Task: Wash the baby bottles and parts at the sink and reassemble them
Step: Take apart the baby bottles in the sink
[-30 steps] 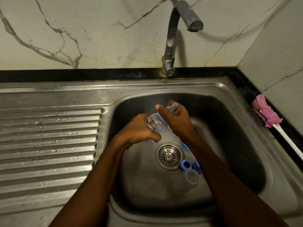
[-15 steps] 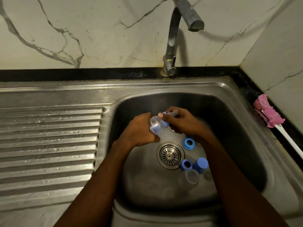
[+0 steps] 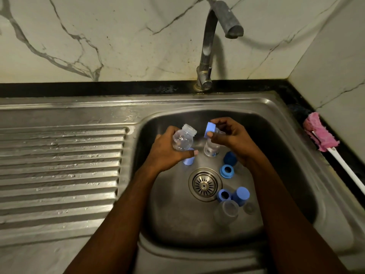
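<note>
bottles: two are counted; the held bottle (image 3: 182, 140) is gripped, tilted, in the left hand (image 3: 166, 153) over the sink (image 3: 276, 119), its threaded neck uncapped; the standing bottle (image 3: 211, 148) is seen upright in the basin, just below the right hand (image 3: 233, 138).
right hand: a blue collar (image 3: 210, 129) is pinched between thumb and fingers, a clear teat seemingly seated in it.
blue rings: two are counted lying loose right of the drain (image 3: 205, 184), the upper ring (image 3: 227, 171) and the lower ring (image 3: 224, 194).
blue caps: two are counted, the pale cap (image 3: 240, 195) and the dark cap (image 3: 230, 157); a blue piece (image 3: 188, 160) under the left hand is possibly a third.
clear covers: one dome (image 3: 227, 211) and one small clear part (image 3: 249, 208) are counted.
brush: one pink brush (image 3: 320, 135) is laid on the right ledge.
change: half a second ago collar and bottle were held together; they are now parted, one in each hand.
writing: a dark mark is seen low on the standing bottle, too small to be read.
</note>
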`<move>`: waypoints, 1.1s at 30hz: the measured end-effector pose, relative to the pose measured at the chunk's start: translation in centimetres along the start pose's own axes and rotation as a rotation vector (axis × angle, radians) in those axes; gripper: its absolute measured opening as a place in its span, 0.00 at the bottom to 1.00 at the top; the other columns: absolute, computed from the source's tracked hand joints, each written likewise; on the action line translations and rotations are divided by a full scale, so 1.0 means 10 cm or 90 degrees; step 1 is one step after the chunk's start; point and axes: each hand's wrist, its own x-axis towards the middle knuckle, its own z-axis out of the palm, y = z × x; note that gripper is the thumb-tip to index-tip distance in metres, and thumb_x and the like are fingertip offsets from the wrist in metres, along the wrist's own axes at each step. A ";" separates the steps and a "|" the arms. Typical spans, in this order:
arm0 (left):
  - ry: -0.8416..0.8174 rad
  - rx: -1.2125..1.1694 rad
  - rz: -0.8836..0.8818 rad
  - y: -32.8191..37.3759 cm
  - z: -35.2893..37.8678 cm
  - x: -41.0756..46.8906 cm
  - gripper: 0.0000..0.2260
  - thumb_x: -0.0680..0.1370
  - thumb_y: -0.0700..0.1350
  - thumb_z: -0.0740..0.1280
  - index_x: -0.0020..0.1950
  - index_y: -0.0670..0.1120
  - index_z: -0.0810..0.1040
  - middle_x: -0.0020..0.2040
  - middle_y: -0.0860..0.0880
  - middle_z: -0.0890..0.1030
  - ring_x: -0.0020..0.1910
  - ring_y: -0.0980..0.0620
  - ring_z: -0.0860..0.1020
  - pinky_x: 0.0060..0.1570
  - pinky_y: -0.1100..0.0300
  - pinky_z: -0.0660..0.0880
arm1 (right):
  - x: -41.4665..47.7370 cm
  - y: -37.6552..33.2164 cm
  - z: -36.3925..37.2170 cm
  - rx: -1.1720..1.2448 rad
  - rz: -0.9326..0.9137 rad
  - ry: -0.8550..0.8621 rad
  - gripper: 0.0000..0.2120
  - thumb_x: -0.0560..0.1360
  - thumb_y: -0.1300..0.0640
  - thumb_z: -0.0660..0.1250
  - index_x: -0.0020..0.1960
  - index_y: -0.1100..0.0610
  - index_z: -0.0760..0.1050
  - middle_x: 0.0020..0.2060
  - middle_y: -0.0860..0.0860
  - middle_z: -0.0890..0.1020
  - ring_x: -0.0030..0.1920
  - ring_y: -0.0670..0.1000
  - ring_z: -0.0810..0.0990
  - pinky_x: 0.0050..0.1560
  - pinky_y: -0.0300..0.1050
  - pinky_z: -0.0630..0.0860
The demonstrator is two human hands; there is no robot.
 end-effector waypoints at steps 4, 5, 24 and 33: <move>0.073 0.123 -0.007 -0.08 0.12 0.03 0.36 0.58 0.76 0.69 0.56 0.53 0.72 0.54 0.53 0.74 0.55 0.51 0.69 0.50 0.58 0.63 | -0.09 0.03 0.06 0.036 0.045 0.074 0.17 0.71 0.56 0.74 0.57 0.58 0.75 0.50 0.57 0.82 0.47 0.52 0.83 0.43 0.40 0.80; 0.077 0.136 -0.010 -0.10 0.13 0.01 0.36 0.57 0.76 0.69 0.55 0.53 0.72 0.54 0.52 0.74 0.54 0.51 0.70 0.49 0.58 0.63 | -0.15 0.05 0.09 0.029 0.042 0.079 0.16 0.72 0.55 0.74 0.56 0.59 0.76 0.49 0.57 0.83 0.46 0.52 0.84 0.42 0.40 0.81; 0.007 0.003 -0.256 -0.35 0.26 -0.17 0.37 0.56 0.56 0.85 0.60 0.48 0.75 0.56 0.51 0.80 0.56 0.51 0.78 0.49 0.62 0.72 | -0.40 0.36 0.24 -0.013 0.079 0.101 0.15 0.67 0.69 0.76 0.51 0.68 0.77 0.43 0.54 0.83 0.40 0.39 0.82 0.44 0.32 0.77; -0.024 0.057 -0.217 -0.36 0.27 -0.13 0.35 0.58 0.56 0.84 0.59 0.48 0.75 0.54 0.52 0.79 0.53 0.52 0.78 0.49 0.62 0.72 | -0.40 0.33 0.22 -0.027 0.055 0.121 0.14 0.67 0.65 0.77 0.49 0.65 0.78 0.43 0.55 0.84 0.44 0.48 0.84 0.49 0.45 0.82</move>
